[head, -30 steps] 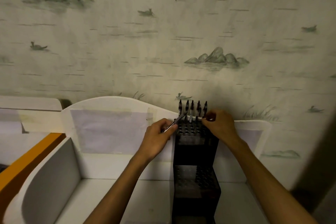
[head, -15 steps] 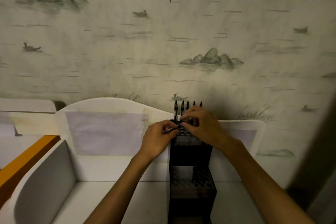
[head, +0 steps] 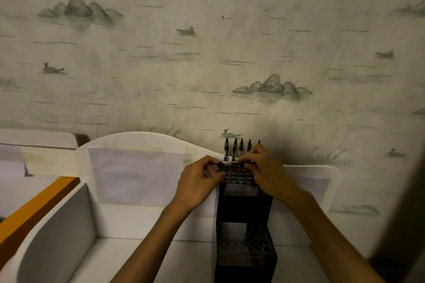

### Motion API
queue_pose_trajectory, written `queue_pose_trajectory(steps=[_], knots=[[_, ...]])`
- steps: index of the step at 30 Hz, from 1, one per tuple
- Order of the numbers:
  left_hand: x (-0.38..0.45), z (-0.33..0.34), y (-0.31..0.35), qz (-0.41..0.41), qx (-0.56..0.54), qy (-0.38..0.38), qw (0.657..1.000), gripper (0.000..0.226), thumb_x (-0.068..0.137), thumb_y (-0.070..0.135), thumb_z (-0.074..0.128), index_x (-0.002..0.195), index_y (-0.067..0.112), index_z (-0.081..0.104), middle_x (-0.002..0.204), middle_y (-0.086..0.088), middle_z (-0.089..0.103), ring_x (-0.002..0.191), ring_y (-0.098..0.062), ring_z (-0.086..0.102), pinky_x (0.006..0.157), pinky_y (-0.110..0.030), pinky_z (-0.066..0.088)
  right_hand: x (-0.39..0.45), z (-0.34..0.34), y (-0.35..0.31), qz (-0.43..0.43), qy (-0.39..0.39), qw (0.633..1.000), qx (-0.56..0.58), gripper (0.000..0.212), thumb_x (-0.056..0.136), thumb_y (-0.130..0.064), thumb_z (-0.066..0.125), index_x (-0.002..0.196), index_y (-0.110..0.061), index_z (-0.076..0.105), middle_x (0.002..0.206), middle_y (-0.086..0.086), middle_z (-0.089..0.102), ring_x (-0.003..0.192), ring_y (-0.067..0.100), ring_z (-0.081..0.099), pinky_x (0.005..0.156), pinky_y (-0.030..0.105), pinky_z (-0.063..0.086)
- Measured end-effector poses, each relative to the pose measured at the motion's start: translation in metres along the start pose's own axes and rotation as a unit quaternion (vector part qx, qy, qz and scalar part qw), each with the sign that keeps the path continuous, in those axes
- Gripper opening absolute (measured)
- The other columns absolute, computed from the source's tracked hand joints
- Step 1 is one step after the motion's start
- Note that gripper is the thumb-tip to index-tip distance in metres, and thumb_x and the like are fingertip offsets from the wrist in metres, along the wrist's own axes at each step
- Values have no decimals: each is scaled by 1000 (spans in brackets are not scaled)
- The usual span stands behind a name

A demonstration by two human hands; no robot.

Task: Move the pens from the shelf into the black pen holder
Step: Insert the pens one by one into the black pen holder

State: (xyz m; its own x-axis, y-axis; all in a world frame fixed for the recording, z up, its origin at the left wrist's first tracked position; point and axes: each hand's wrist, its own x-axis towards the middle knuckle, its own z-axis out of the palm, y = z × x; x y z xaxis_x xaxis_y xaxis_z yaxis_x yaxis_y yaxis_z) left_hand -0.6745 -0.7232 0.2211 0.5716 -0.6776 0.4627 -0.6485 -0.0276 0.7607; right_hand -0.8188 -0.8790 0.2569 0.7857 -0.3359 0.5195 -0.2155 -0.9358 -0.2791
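Over the top tier of the holder [head: 245,204], a pen [head: 231,163] lies crosswise, pinched at its ends by the left hand [head: 199,181] and right hand [head: 266,172]. It probably needs tipping upright to enter a hole in front of the standing pens [head: 241,148].

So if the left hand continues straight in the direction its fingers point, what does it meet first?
Most likely the thin dark pen it already pinches with the right hand, then the upright pens standing in the tall black perforated pen holder. The left hand points right and slightly up; depth is unclear.
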Motion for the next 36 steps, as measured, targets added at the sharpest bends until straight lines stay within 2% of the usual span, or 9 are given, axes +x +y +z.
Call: queue_pose_trajectory(steps=[2, 6, 10, 15, 17, 20, 26, 30, 36], knots=[[-1, -3, -1, 7, 6, 8, 1000, 17, 91, 41, 66, 106, 33, 68, 92, 18, 68, 84, 0, 62, 76, -23, 54, 1, -4, 4, 30, 25, 999, 36, 18, 94, -7, 59, 107, -17, 66, 98, -7, 44, 85, 6, 49, 79, 17, 40], [-1, -5, -4, 28, 57, 19, 998, 16, 96, 41, 60, 108, 34, 68, 99, 18, 67, 86, 1, 61, 77, -21, 52, 4, -9, 9, 115, 105, 976, 153, 10, 94, -10, 60, 103, -14, 58, 96, 0, 52, 75, 3, 52, 65, 6, 42], [-2, -6, -6, 42, 91, 15, 995, 16, 96, 42, 59, 108, 35, 67, 101, 16, 65, 85, 0, 60, 76, -20, 50, 6, -10, 19, 208, 196, 919, 272, 9, 93, -16, 64, 99, -13, 58, 85, 13, 65, 66, 20, 62, 51, 18, 49], [-4, -5, -7, 35, 94, 14, 995, 18, 96, 41, 59, 110, 32, 67, 101, 14, 66, 84, -1, 60, 75, -17, 48, 0, -9, 26, 200, 242, 929, 194, 5, 92, -17, 65, 91, -17, 60, 78, -2, 64, 73, 14, 63, 64, 28, 54], [-4, -4, -7, 35, 94, 13, 995, 19, 96, 42, 59, 110, 32, 67, 102, 15, 66, 85, -1, 60, 74, -13, 45, -1, -9, 29, 190, 242, 936, 172, 5, 93, -17, 65, 90, -17, 60, 79, -3, 64, 73, 12, 62, 67, 28, 53], [-4, -4, -6, 35, 97, 11, 995, 19, 97, 41, 58, 110, 32, 67, 102, 14, 66, 85, -1, 60, 73, -13, 45, -2, -8, 33, 186, 222, 946, 147, 3, 93, -16, 64, 95, -16, 61, 83, -1, 63, 74, 11, 58, 64, 14, 43], [-3, -4, -4, 35, 101, 7, 994, 17, 96, 38, 59, 109, 31, 67, 102, 12, 67, 86, -3, 60, 77, -20, 50, -4, -2, 37, 176, 152, 969, 85, 4, 93, -19, 64, 91, -16, 64, 80, 0, 64, 72, 14, 60, 59, 19, 42], [-3, -4, -5, 35, 110, 4, 993, 19, 96, 38, 58, 110, 30, 68, 102, 11, 68, 86, -4, 61, 77, -23, 51, -5, 0, 37, 176, 143, 972, 63, 11, 92, -23, 65, 96, -13, 68, 84, 2, 68, 74, 16, 60, 67, 28, 50], [-4, -7, -5, 29, 109, -1, 994, 20, 96, 38, 59, 112, 30, 68, 103, 11, 68, 87, -4, 61, 80, -26, 54, 2, -3, 39, 191, 82, 978, 29, 17, 89, -24, 67, 101, -11, 70, 92, 0, 69, 76, 13, 58, 69, 25, 46]])
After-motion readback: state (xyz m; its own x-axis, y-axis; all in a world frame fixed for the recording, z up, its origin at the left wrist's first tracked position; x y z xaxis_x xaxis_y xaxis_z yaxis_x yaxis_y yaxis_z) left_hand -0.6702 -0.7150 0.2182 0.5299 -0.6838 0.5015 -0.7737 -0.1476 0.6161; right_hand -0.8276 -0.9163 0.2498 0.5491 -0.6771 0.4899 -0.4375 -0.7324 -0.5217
